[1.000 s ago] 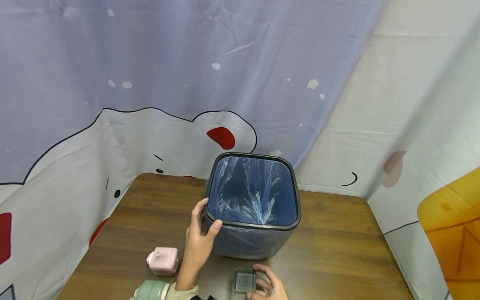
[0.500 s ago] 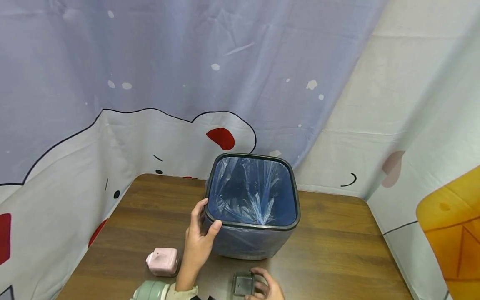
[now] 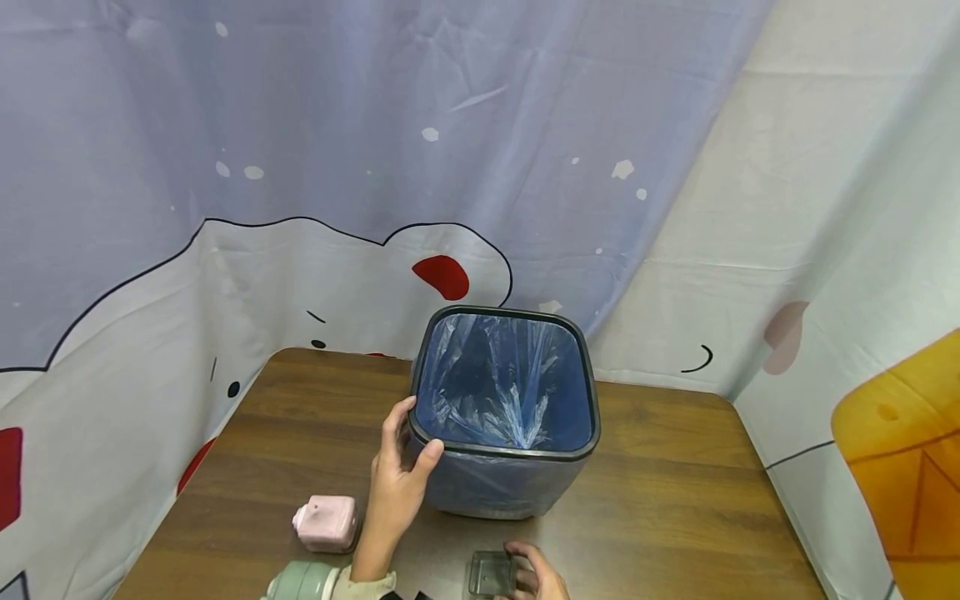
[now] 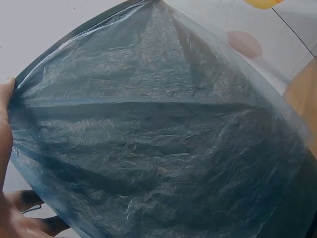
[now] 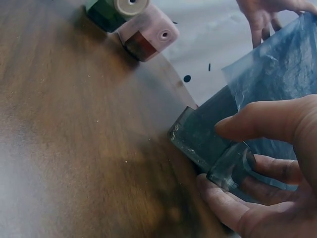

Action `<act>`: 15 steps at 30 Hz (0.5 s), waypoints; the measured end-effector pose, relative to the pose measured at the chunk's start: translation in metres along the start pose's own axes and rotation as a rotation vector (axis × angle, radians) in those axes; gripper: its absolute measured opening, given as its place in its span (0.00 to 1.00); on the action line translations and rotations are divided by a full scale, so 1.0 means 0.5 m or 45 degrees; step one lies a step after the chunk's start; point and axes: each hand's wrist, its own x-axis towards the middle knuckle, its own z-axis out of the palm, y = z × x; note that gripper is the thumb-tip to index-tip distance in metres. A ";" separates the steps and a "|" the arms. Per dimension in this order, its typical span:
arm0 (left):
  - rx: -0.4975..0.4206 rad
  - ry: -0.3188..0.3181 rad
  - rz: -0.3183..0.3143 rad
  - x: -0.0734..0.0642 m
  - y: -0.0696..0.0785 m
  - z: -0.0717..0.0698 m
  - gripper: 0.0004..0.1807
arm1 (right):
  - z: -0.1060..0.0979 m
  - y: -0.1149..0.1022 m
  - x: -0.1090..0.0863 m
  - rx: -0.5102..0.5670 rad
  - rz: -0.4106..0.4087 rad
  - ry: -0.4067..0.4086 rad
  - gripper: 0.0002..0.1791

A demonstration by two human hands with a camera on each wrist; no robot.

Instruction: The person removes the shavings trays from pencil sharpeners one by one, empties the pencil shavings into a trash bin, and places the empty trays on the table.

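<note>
A dark-rimmed bin (image 3: 510, 455) lined with a blue translucent bag (image 3: 480, 375) stands upright on the table. My left hand (image 3: 397, 487) grips its near left rim, thumb in front; the liner (image 4: 158, 148) fills most of the left wrist view. Below the bin, my right hand (image 3: 542, 575) holds a small clear grey plastic drawer (image 3: 491, 573) by its right side. In the right wrist view, thumb and fingers pinch this drawer (image 5: 205, 136), just above or touching the table. I cannot tell what, if anything, is inside it.
Left of my left forearm sits a pink pencil sharpener (image 3: 327, 523). A green rounded object with a pale disc (image 3: 300, 581), perhaps another sharpener, is partly cut off by the frame. Wooden tabletop (image 3: 675, 483) runs up to patterned curtains (image 3: 337, 125) behind and at the sides.
My right hand and the drawer have shifted slightly toward me, and the drawer's tilt has changed a little. The left hand and bin stay put.
</note>
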 end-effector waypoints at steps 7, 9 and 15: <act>0.000 -0.009 0.007 0.001 -0.001 0.000 0.33 | -0.008 0.015 -0.003 -0.115 -0.103 0.015 0.34; -0.001 -0.009 0.005 0.001 -0.001 0.000 0.33 | -0.011 0.019 -0.003 -0.159 -0.120 0.027 0.33; -0.006 -0.009 -0.002 0.000 0.000 -0.001 0.33 | -0.016 0.026 -0.002 -0.235 -0.074 0.027 0.33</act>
